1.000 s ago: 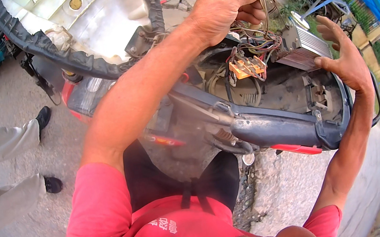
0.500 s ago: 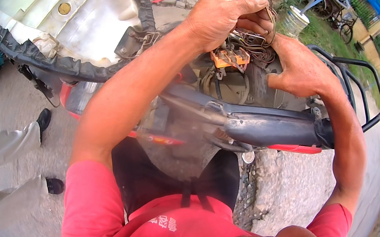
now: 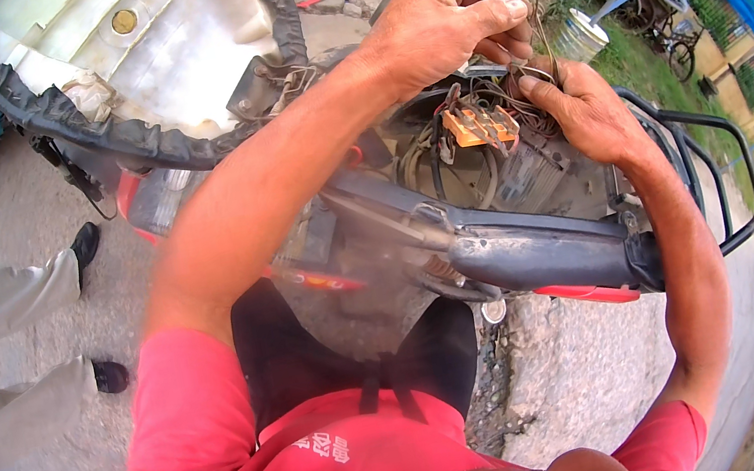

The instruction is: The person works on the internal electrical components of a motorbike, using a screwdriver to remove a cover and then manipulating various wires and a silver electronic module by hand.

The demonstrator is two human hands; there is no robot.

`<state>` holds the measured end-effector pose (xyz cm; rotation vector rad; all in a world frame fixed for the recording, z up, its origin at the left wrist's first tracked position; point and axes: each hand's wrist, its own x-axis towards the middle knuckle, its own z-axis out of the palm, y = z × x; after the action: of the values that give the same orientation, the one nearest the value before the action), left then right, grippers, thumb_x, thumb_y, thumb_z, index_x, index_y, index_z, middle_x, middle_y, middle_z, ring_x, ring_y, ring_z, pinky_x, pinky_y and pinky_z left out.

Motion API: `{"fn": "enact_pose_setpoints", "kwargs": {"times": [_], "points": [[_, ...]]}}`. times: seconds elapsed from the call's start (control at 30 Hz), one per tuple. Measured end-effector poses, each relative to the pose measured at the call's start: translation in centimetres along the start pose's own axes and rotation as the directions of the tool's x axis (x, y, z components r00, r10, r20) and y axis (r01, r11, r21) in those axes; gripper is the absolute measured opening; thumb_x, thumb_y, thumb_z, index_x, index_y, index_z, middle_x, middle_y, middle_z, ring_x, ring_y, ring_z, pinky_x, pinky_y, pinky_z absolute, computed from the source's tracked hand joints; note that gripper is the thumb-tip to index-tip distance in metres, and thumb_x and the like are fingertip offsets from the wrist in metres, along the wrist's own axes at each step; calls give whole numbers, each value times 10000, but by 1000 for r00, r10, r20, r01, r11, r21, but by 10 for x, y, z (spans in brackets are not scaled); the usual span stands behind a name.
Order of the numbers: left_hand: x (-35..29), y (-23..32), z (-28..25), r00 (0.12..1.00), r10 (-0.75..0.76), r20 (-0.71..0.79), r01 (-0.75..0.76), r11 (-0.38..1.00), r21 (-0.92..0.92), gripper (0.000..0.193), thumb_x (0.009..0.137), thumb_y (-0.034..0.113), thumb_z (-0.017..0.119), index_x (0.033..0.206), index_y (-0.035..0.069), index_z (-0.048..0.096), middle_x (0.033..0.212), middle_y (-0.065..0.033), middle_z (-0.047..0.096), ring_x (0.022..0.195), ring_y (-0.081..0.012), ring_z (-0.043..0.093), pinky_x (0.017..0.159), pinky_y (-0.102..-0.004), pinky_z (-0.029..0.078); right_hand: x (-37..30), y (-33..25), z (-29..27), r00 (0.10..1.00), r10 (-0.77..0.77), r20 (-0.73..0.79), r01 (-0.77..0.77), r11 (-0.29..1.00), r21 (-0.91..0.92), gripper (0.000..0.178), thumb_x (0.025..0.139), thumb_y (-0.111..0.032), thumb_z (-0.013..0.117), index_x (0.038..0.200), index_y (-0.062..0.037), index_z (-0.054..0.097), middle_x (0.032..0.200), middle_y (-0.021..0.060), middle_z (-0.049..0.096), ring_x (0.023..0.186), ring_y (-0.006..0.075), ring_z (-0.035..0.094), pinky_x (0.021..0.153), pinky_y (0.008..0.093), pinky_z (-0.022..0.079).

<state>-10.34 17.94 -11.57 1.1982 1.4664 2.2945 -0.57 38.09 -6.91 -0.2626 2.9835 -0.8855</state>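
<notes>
My left hand (image 3: 453,25) is held above the open body of a motorcycle-like vehicle, its fingers curled in a pinch on thin wires that hang down beside it. My right hand (image 3: 589,109) is closed just below, thumb and fingers gripping the bundle of brown wires (image 3: 532,115). Left of that bundle sits an orange plastic block (image 3: 481,127) with several dark leads attached. Under both hands lies the dusty frame compartment (image 3: 527,171), where more cables loop. The left fingers partly hide the wire ends.
The seat's pale underside (image 3: 165,61) with its black rim stands raised at the upper left. A grey frame panel (image 3: 541,249) runs across in front of me, and a black rack (image 3: 723,164) is at the right. Another person's legs (image 3: 1,307) stand at the left.
My right thumb, spread apart before, has closed onto the wires. The orange block has shifted a little to the right. My left hand keeps nearly the same place.
</notes>
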Motion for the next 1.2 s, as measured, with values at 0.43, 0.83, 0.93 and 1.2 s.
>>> {"fn": "enact_pose_setpoints", "kwargs": {"times": [0.43,0.83,0.93,1.2], "points": [[-33,6,-17,858,-247,450,-195,655,730,382,893,356,814,1135,64,770,1210,-167,677,1096,-298,681,927,-423,541,8,40,-36,977,210,49,-214,914,346,299,992,-259,634,1098,0,739,1043,63,740,935,140,642,879,319,504],[-89,6,-28,833,-114,542,-392,570,722,314,906,260,778,1181,110,757,1111,-105,665,1116,-342,628,933,-471,536,3,13,-31,984,121,128,-139,980,143,283,933,-166,590,1091,9,746,930,13,717,874,107,609,827,292,490],[-90,7,-27,833,-110,543,-408,541,736,298,901,274,781,1156,121,757,1044,-99,657,1048,-341,635,896,-478,532,2,15,-29,987,55,154,-79,984,161,276,914,-108,574,1108,5,735,1009,26,721,918,119,617,861,297,510],[-90,10,-27,835,-197,514,-350,532,771,292,942,328,741,1164,139,755,1008,-111,677,1020,-348,665,866,-491,541,3,16,-31,975,-73,209,20,970,243,280,895,-67,571,1107,28,726,1137,52,712,1007,146,632,930,308,512]]}}
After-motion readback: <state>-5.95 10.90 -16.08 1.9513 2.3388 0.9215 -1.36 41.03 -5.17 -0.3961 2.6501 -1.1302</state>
